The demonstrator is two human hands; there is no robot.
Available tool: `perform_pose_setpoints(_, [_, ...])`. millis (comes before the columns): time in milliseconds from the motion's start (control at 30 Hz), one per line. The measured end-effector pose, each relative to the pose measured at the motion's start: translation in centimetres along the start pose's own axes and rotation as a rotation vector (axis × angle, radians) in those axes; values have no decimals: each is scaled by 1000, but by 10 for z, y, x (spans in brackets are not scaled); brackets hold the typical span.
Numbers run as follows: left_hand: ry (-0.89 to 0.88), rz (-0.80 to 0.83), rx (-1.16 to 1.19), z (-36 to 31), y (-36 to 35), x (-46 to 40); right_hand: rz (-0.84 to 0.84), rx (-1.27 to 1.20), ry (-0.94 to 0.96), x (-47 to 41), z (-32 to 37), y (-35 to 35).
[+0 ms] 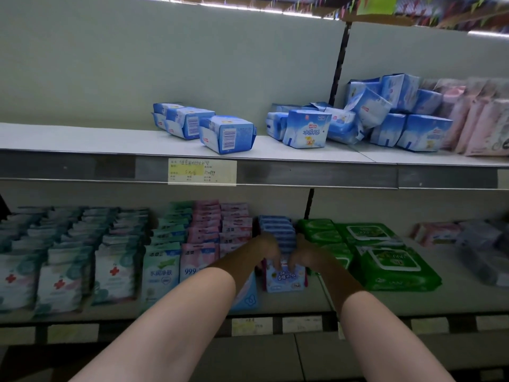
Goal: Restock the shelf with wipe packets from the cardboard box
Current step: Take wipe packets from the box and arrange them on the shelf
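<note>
Both my arms reach into the lower shelf [454,297]. My left hand [265,249] and my right hand [304,250] meet over a row of small blue wipe packets [276,230] that runs back into the shelf. The fingers of both hands curl over the top edge of the front blue packet [285,279], which stands upright at the head of the row. A light blue packet [249,299] lies low by my left forearm. The cardboard box is out of view.
Left of the row stand pink packets [197,260], mint packets [159,271] and red-cross packets [60,282]. Green wipe packs [394,267] lie right of it. The upper shelf [82,142] carries blue packs [225,133] and pink packs [479,125]. A price label [202,172] hangs on its edge.
</note>
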State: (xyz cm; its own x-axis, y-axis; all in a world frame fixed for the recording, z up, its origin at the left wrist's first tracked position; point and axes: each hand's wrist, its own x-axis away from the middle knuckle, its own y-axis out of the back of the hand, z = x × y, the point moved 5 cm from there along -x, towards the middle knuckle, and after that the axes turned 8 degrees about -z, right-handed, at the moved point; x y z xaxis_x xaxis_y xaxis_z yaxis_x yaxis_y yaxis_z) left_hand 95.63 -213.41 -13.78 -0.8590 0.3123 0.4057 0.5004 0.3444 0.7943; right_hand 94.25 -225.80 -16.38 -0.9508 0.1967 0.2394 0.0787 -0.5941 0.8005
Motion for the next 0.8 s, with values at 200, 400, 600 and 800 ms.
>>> perform_pose_setpoints(200, [-17,-44,-35,-1,9,-8,13,-29,-3,6,8,6])
perform_pose_setpoints(400, [-43,-30,-56,2,5,-15,17,18,-4,12,10,7])
perform_pose_setpoints(600, [-46,-27,115,8,-3,-22,9,79,37,2,12,0])
perform_pose_setpoints(800, [-25,22,249,13,-5,-29,-7,-21,8,8,11,0])
